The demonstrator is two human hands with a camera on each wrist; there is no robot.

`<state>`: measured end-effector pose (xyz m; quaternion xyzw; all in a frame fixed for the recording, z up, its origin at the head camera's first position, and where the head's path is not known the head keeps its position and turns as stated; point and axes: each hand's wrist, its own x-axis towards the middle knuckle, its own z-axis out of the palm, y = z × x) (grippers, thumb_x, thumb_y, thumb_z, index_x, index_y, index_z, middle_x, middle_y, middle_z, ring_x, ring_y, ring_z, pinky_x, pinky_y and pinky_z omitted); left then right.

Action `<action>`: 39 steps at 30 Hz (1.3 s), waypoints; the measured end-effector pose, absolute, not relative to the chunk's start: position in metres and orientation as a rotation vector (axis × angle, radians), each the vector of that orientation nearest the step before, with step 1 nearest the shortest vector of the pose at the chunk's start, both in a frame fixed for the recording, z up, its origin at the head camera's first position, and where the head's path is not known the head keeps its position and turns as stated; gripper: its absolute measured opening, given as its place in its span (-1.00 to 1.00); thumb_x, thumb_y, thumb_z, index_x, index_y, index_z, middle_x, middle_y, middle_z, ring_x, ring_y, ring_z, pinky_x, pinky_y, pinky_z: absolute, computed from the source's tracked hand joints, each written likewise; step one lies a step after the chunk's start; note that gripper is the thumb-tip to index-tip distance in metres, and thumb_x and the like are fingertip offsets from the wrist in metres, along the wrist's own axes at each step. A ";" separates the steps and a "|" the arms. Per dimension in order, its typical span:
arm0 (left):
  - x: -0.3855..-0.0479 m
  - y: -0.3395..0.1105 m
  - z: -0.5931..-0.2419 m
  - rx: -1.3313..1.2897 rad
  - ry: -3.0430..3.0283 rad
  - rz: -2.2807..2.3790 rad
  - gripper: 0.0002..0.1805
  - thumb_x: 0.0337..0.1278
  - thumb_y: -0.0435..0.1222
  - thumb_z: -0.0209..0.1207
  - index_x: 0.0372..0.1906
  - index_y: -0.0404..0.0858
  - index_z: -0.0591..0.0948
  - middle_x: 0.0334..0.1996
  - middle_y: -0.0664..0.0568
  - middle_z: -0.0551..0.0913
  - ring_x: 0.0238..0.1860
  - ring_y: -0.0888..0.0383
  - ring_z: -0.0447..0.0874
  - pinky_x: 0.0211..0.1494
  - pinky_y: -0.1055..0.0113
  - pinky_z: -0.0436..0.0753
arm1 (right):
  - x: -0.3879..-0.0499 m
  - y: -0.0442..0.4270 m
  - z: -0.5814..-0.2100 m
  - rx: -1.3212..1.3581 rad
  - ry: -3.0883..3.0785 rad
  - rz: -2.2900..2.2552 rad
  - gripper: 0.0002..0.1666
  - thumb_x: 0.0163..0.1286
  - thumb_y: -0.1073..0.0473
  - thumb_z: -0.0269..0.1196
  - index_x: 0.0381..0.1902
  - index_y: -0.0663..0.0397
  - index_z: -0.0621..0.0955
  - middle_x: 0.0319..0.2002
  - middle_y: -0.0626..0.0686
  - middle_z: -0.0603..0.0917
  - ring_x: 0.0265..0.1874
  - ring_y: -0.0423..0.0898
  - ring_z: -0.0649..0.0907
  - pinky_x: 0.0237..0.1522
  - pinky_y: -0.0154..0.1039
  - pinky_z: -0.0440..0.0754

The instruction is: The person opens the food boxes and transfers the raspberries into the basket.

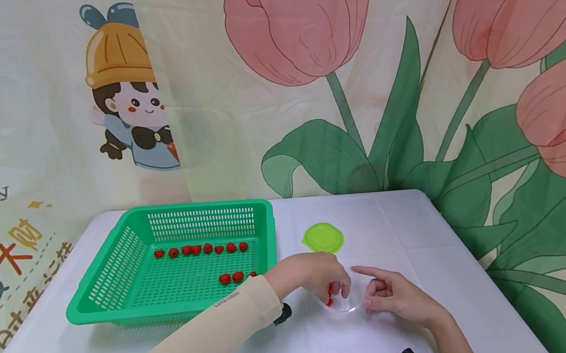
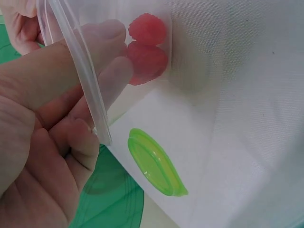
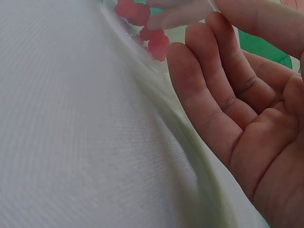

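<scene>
My left hand [image 1: 321, 275] reaches down into a clear plastic container [image 1: 351, 308] on the table. In the left wrist view, its thumb and finger tips pinch a raspberry [image 2: 148, 62] near the bottom, with another raspberry [image 2: 147, 29] right beside it. Several red berries show blurred through the wall in the right wrist view. At the container's right side is my right hand [image 1: 396, 298], index finger extended and the other fingers loosely bent. Its fingertips [image 3: 183, 59] lie close against the clear wall; contact is hard to tell.
A green slatted basket [image 1: 270, 225] stands to the left, holding a back row of several raspberries [image 1: 207, 249] and a shorter front row [image 1: 238, 277], partly covered by the left arm. Behind the container lies a light green lid [image 1: 324, 238]. The table [image 1: 394, 216] has a white cloth.
</scene>
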<state>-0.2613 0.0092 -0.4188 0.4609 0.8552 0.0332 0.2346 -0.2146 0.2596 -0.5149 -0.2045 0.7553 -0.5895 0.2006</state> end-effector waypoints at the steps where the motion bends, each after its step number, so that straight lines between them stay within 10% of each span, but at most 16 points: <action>1: -0.261 0.010 -0.420 1.273 2.350 0.076 -0.64 0.14 -0.40 0.52 0.00 0.02 0.79 -0.20 0.22 0.77 -0.23 0.36 0.60 -0.16 0.50 0.60 | -0.215 0.260 -0.515 -0.573 2.111 -1.648 -0.11 0.45 0.26 0.42 0.63 0.13 0.30 -0.25 0.07 0.70 -0.28 -0.11 0.77 -0.11 -0.27 0.76; 39: -0.258 0.017 -0.431 1.467 2.395 -0.244 -0.80 0.24 -0.33 0.47 -0.29 0.13 0.86 -0.47 0.43 0.68 -0.32 0.41 0.52 -0.22 0.58 0.47 | -0.215 0.258 -0.515 -0.602 2.088 -1.669 -0.12 0.45 0.30 0.40 0.63 0.22 0.28 -0.26 0.02 0.70 -0.28 -0.16 0.76 -0.11 -0.28 0.76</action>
